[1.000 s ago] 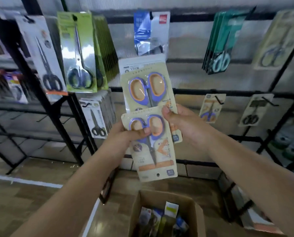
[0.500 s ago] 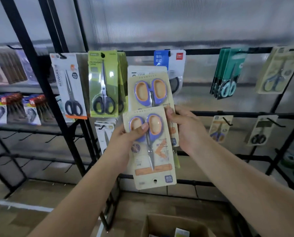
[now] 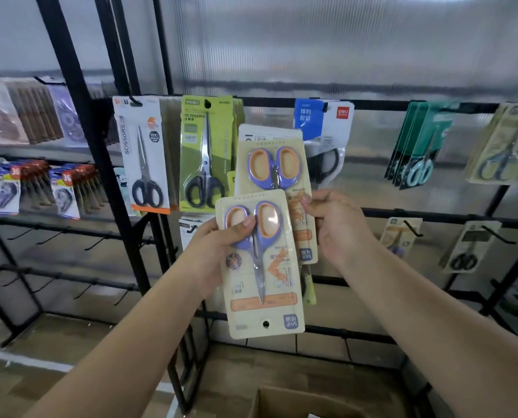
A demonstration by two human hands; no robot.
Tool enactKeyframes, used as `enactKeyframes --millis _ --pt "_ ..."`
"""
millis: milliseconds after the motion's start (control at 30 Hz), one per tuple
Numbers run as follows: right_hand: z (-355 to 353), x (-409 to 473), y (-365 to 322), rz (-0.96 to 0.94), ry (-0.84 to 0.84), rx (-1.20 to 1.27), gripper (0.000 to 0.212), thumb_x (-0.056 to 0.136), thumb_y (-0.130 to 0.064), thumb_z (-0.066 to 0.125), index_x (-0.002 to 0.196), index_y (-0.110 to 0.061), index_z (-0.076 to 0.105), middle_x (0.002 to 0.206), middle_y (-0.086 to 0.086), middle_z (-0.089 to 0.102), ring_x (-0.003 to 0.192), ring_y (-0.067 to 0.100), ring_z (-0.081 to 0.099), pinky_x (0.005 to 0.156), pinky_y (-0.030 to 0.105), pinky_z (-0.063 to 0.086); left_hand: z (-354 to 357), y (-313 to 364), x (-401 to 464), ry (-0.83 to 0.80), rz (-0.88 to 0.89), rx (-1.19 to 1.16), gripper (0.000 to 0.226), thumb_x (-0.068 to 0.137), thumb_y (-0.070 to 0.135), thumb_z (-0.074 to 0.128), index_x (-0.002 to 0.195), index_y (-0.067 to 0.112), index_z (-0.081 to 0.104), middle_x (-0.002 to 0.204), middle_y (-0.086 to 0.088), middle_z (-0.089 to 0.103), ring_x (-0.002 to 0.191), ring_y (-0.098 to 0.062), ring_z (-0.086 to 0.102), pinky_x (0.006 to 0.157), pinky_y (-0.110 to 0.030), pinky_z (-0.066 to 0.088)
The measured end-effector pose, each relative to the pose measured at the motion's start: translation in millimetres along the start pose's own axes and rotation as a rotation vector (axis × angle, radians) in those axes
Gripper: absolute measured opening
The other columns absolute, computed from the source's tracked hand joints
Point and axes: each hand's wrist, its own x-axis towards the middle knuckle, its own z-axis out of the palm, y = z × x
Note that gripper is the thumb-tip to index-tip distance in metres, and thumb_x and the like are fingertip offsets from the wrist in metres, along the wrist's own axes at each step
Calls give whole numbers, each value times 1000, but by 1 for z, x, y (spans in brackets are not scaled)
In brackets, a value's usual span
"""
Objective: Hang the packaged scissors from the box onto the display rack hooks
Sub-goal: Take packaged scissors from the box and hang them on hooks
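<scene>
hands (image 3: pixel 282 236) gripping scissors packs (image 3: pixel 263 267), display rack (image 3: pixel 79 116)

Bare hooks (image 3: pixel 49 236) lower left (open reach), upper bar (image 3: pixel 372 104) crowded with hanging packs (image 3: pixel 205 152)

Our view tips upward

We now see only the rim of the box (image 3: pixel 297 401) at six o'clock, while the green scissors pack (image 3: pixel 205 152) has slid down from eleven o'clock toward centre.

A stationery shop: packaged scissors (image 3: pixel 205 155) hang on display rack hooks (image 3: pixel 413 229).
</scene>
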Motion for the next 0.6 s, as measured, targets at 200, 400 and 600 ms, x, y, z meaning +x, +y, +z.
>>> enactKeyframes --millis 200,400,600 --pt "1 7 -1 26 54 -4 8 88 -3 59 84 -10 59 80 10 70 69 23 68 60 37 55 -7 4 8 11 -25 1 41 70 19 66 106 -1 63 78 -10 71 66 -21 69 54 -25 53" --pt "0 6 0 -41 94 -151 12 87 -2 61 79 -11 60 78 4 71 68 16 68 54 27 53 -18 0 13 -20 -32 11 30 75 15 63 102 2 65 78 -12 72 67 -24 70 55 -29 55" --pt "1 8 6 -95 310 -208 11 88 -5 62 78 -10 63 84 9 70 68 19 67 54 29 52 -24 -2 17 -23 -13 -11 24 78 10 61 99 0 66 79 -14 72 65 -26 70 52 -29 55"
